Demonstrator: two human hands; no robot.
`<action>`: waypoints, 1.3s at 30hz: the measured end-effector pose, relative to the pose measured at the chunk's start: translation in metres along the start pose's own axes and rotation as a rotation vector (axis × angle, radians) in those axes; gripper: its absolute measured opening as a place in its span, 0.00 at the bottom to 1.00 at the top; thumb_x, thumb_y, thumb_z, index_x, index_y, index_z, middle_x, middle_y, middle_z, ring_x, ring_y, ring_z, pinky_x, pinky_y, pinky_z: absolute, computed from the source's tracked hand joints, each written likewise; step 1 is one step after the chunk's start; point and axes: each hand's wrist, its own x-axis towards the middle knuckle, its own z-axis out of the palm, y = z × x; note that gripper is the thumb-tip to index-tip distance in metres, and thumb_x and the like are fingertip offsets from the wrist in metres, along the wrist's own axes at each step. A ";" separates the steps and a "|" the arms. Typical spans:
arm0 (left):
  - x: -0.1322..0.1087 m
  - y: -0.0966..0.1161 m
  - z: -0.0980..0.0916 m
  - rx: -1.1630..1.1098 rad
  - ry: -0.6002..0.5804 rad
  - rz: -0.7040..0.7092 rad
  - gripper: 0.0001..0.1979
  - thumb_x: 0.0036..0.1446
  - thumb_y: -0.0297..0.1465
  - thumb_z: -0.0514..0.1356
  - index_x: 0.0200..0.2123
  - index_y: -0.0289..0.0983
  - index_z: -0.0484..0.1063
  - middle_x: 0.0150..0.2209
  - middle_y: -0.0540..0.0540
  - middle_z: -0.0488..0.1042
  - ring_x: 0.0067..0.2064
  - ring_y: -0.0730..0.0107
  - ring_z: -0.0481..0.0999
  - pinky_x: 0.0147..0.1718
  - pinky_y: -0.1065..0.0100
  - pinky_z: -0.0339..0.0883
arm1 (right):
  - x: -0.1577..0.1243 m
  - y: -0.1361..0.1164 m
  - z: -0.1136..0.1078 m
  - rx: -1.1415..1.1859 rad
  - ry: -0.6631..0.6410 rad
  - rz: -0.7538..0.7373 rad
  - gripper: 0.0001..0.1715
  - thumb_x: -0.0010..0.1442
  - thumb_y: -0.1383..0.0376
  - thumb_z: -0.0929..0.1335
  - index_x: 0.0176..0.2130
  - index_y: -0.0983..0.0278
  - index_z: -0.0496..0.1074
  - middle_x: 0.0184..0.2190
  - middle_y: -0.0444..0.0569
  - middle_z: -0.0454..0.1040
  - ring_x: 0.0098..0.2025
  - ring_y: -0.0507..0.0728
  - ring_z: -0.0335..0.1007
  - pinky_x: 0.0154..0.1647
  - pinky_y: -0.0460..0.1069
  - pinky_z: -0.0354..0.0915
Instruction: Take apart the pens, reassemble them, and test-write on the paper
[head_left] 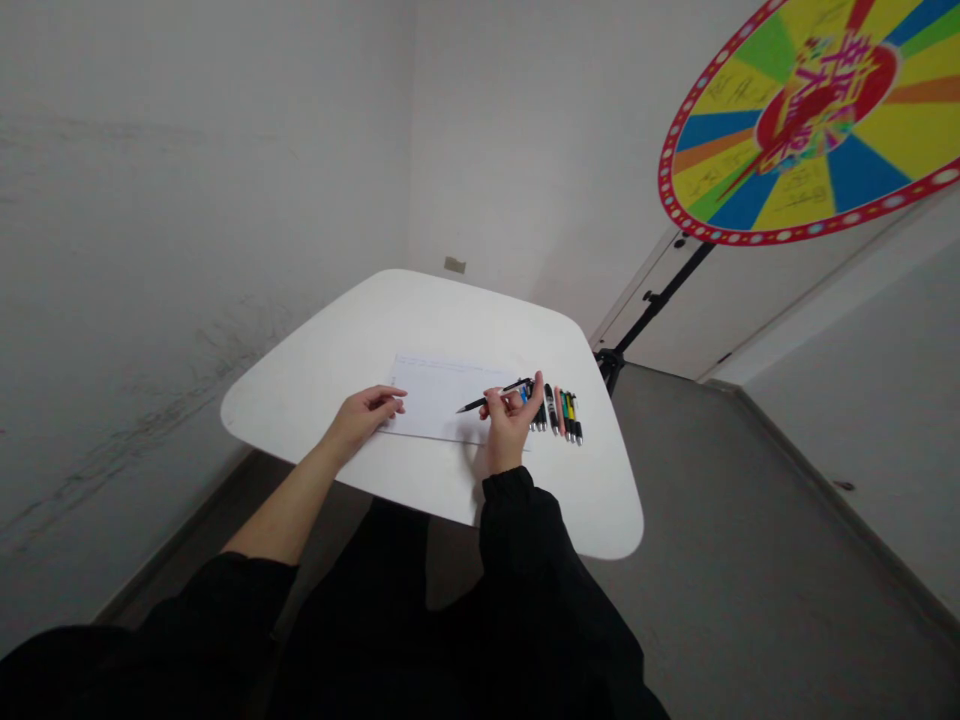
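A black pen [472, 405] is pinched in my right hand [511, 425], its tip pointing left over the white paper [435, 410]. One finger of that hand is raised away from the others. Faint lines of handwriting run along the paper's far edge. My left hand [366, 415] lies at the paper's left side, fingers stretched towards the sheet and holding nothing. Just right of my right hand, several pens [568, 415] lie side by side; the nearest ones are partly hidden behind my fingers.
The white table [345, 340] has rounded corners and stands close to the left wall [187, 200]. At the upper right is a colourful prize wheel [870, 170] on a black stand [660, 300]. Grey floor [720, 520] extends to the right of the table.
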 end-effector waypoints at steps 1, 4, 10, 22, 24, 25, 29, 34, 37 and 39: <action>0.000 -0.001 0.000 0.007 -0.002 -0.001 0.18 0.53 0.42 0.66 0.44 0.37 0.80 0.33 0.44 0.80 0.34 0.67 0.75 0.35 0.65 0.68 | 0.002 0.001 -0.001 -0.009 0.006 -0.005 0.42 0.56 0.60 0.71 0.64 0.55 0.54 0.32 0.38 0.69 0.24 0.48 0.63 0.28 0.46 0.65; 0.000 -0.001 0.000 0.061 0.002 0.008 0.17 0.55 0.41 0.65 0.44 0.38 0.80 0.35 0.44 0.81 0.35 0.65 0.77 0.37 0.64 0.70 | 0.008 0.007 -0.005 -0.073 0.037 0.010 0.22 0.54 0.57 0.73 0.46 0.61 0.68 0.31 0.40 0.68 0.24 0.47 0.63 0.27 0.46 0.63; 0.000 -0.002 0.002 0.373 0.074 0.274 0.11 0.62 0.36 0.59 0.42 0.41 0.80 0.43 0.44 0.80 0.47 0.59 0.77 0.50 0.58 0.69 | 0.023 0.013 -0.015 0.072 0.134 0.165 0.14 0.50 0.60 0.72 0.34 0.60 0.65 0.23 0.35 0.61 0.22 0.47 0.62 0.25 0.45 0.61; 0.001 -0.025 0.017 0.725 -0.074 0.505 0.19 0.63 0.26 0.55 0.55 0.40 0.76 0.57 0.39 0.74 0.60 0.52 0.71 0.61 0.43 0.65 | 0.113 0.008 -0.013 -0.160 -0.279 0.353 0.19 0.54 0.53 0.69 0.37 0.65 0.75 0.30 0.49 0.79 0.29 0.54 0.74 0.28 0.48 0.69; 0.001 -0.027 0.018 0.775 -0.089 0.501 0.21 0.62 0.25 0.54 0.57 0.41 0.74 0.59 0.39 0.74 0.61 0.53 0.70 0.62 0.44 0.65 | 0.124 0.021 -0.005 -0.255 -0.330 0.324 0.15 0.50 0.55 0.72 0.32 0.65 0.72 0.21 0.42 0.73 0.23 0.51 0.67 0.23 0.45 0.64; 0.001 -0.028 0.018 0.800 -0.097 0.499 0.22 0.62 0.25 0.54 0.58 0.41 0.73 0.59 0.40 0.73 0.61 0.53 0.70 0.62 0.44 0.65 | 0.128 0.029 0.000 -0.302 -0.352 0.298 0.14 0.50 0.56 0.72 0.30 0.64 0.70 0.18 0.39 0.69 0.19 0.50 0.63 0.20 0.44 0.60; 0.000 -0.029 0.019 0.877 -0.125 0.476 0.23 0.62 0.24 0.54 0.59 0.40 0.72 0.61 0.41 0.73 0.62 0.55 0.70 0.63 0.48 0.64 | 0.135 0.059 0.014 -0.458 -0.437 0.318 0.10 0.51 0.58 0.68 0.27 0.63 0.68 0.15 0.39 0.68 0.17 0.50 0.61 0.18 0.45 0.58; -0.001 -0.026 0.019 0.941 -0.162 0.429 0.22 0.62 0.24 0.54 0.57 0.39 0.74 0.61 0.42 0.74 0.63 0.54 0.69 0.63 0.50 0.63 | 0.136 0.079 0.016 -0.646 -0.461 0.322 0.11 0.55 0.58 0.65 0.25 0.62 0.69 0.18 0.45 0.74 0.20 0.53 0.68 0.23 0.47 0.63; -0.002 -0.024 0.020 0.975 -0.168 0.434 0.22 0.62 0.25 0.54 0.57 0.39 0.74 0.61 0.42 0.73 0.63 0.54 0.69 0.63 0.50 0.63 | 0.136 0.082 0.013 -0.744 -0.438 0.245 0.14 0.57 0.57 0.64 0.24 0.60 0.67 0.17 0.44 0.72 0.19 0.53 0.67 0.25 0.47 0.63; -0.003 -0.024 0.020 0.993 -0.141 0.433 0.21 0.64 0.27 0.54 0.58 0.39 0.73 0.61 0.42 0.73 0.63 0.53 0.69 0.62 0.50 0.63 | 0.135 0.083 0.012 -0.806 -0.450 0.189 0.17 0.58 0.56 0.64 0.22 0.60 0.66 0.15 0.43 0.71 0.19 0.53 0.66 0.26 0.47 0.62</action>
